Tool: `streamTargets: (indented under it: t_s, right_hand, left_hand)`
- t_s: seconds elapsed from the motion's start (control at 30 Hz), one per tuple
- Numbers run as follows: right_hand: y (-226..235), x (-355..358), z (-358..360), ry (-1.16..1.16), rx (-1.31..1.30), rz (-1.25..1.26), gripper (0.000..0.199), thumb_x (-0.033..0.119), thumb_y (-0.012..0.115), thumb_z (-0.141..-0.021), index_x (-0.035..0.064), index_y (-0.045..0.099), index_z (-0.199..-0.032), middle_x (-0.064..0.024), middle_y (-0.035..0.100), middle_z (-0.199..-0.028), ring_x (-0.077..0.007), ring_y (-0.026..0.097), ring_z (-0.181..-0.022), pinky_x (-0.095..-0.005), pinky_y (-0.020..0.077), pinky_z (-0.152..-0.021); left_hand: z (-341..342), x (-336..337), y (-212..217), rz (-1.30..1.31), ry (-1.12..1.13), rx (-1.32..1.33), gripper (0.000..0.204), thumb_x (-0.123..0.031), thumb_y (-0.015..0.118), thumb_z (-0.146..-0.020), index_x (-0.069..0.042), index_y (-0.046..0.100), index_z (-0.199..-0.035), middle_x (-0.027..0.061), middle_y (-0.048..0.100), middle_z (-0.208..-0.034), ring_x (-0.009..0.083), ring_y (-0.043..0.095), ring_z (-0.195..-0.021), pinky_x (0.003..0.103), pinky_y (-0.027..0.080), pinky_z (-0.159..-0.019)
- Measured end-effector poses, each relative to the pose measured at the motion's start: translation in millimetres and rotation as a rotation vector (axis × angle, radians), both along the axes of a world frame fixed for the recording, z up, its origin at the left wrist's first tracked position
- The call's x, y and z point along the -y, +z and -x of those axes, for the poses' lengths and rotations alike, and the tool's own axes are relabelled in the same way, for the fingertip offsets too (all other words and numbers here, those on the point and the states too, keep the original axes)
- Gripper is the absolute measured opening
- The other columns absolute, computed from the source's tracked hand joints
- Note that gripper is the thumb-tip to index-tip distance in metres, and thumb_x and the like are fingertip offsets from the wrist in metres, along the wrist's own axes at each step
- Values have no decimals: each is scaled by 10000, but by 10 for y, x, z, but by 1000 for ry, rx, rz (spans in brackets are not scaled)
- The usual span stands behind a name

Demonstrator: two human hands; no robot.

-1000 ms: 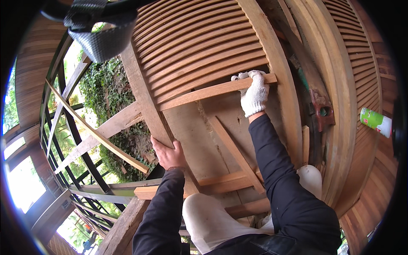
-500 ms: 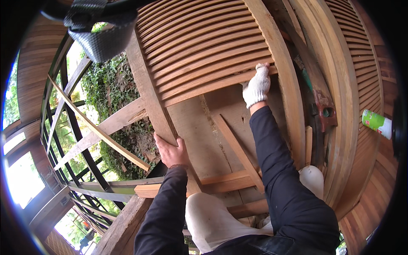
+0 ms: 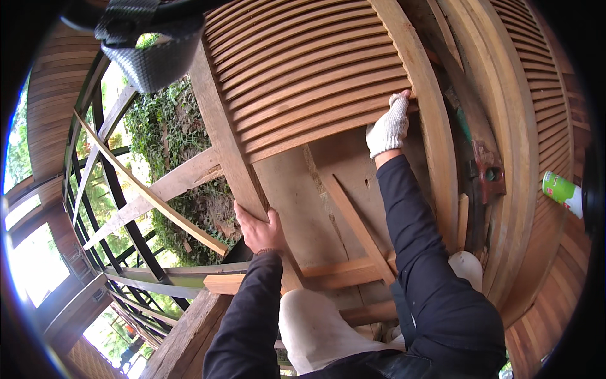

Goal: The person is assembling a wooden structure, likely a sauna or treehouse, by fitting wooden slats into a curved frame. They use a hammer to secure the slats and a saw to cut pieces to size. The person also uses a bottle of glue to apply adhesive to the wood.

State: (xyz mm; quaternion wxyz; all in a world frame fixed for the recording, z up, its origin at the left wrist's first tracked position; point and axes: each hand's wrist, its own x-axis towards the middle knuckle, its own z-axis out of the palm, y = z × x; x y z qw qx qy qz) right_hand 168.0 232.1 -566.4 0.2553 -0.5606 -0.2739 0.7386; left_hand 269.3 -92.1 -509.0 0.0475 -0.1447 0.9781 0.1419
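Note:
A wooden louvred panel lies before me, its slats running between two side rails. My left hand, bare, is wrapped over the left side rail below the slats. My right hand, in a white knitted glove with fingertips exposed, is closed at the right end of the lowest slat, close to the right side rail. The fingertips there are partly hidden. Below this slat the frame has no slats, and a loose thin wooden strip lies slanted across a brown board.
A handsaw with a red-brown handle lies right of the panel, beside more long timbers. Farther right is a green and white can. At left, a thin curved strip rests over black metal bars, with plants beyond.
The whole view has shifted slightly, moving the scene a little right and down. Both hands keep about the same places on the panel.

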Motion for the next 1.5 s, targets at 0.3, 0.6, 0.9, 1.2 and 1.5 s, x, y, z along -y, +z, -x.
streamTargets:
  t_s: [0.3, 0.6, 0.9, 1.2, 1.5]
  right_hand:
    - [197, -109, 21, 84, 13, 84, 437, 620, 777, -830, 210, 633, -881, 26, 584, -1238, -182, 461, -1222, -442, 329, -1104]
    - [273, -124, 78, 49, 48, 40, 349, 541, 788, -855, 236, 620, -827, 8, 608, -1148, -171, 500, -1151, -455, 385, -1065]
    - [150, -149, 23, 54, 43, 59, 388, 537, 799, -842, 200, 611, -812, 10, 566, -1099, -153, 471, -1025, -372, 427, -892]
    - [-64, 255, -55, 184, -196, 28, 520, 581, 687, -875, 208, 636, -1232, -71, 355, -1593, -276, 256, -1470, -562, 152, -1199]
    - [190, 589, 181, 90, -129, 76, 468, 524, 724, -870, 133, 667, -1122, -94, 477, -1452, -240, 401, -1334, -454, 264, -1169]
  left_hand:
    - [4, 17, 23, 2, 2, 8, 912, -304, 685, -819, 9, 254, -1559, 284, 465, -1465, 435, 523, -1304, 473, 458, -1059]
    - [38, 12, -23, -15, 0, -12, 930, -306, 696, -816, 26, 249, -1560, 290, 443, -1492, 436, 500, -1336, 459, 444, -1086]
    - [-62, 55, 22, -36, -6, 22, 936, -304, 709, -802, 28, 261, -1554, 288, 447, -1485, 438, 515, -1316, 465, 472, -1054]
    - [-6, 21, -44, 44, -82, -69, 941, -294, 692, -795, 27, 241, -1557, 294, 485, -1428, 447, 547, -1258, 490, 482, -1022]
    - [44, 20, 87, -14, -33, -43, 928, -284, 693, -788, 43, 267, -1544, 274, 516, -1380, 426, 558, -1240, 468, 481, -1027]
